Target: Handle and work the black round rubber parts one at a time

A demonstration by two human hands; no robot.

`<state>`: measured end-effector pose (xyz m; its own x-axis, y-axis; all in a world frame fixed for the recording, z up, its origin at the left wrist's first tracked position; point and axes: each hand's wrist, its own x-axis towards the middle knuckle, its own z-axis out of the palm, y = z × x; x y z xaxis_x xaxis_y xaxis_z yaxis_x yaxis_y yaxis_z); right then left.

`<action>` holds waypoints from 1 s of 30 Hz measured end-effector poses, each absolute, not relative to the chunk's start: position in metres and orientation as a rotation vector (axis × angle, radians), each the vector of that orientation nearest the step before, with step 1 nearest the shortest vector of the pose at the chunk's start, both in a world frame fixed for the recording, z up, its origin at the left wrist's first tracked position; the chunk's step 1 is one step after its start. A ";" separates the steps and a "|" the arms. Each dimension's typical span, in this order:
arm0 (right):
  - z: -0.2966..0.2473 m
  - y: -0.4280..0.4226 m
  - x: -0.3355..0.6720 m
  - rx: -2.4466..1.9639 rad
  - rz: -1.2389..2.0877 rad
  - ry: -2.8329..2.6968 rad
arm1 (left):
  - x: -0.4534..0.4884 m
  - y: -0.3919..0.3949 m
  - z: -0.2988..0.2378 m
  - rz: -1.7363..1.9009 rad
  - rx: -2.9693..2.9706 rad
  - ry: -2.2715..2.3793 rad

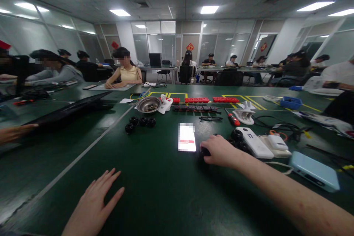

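Green tabletop (pixel 155 199) spreads before us under ceiling lights (pixel 209 9), bare around six o'clock of the phone (pixel 187 138), with a pale seam (pixel 80 157) crossing at nine, red strips (pixel 196 100) lining twelve and a white device (pixel 256 143) crowding three. Our left hand (pixel 95 197), at eight, is splayed and empty; our right hand (pixel 218 151), toward four, grips a dark, rounded piece (pixel 204 152), mostly hidden, just beside the phone.
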<state>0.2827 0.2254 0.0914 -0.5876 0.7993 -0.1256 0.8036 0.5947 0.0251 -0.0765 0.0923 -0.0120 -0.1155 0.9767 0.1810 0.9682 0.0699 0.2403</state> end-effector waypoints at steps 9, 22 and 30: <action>0.085 0.153 0.249 0.992 -1.630 2.759 | 0.030 0.095 0.047 0.830 2.078 1.505; 0.027 0.206 0.245 2.042 -1.813 2.874 | 0.115 0.203 0.019 1.129 1.959 1.167; 0.029 0.198 0.247 1.667 -0.615 3.433 | 0.125 0.191 0.036 0.930 0.969 1.369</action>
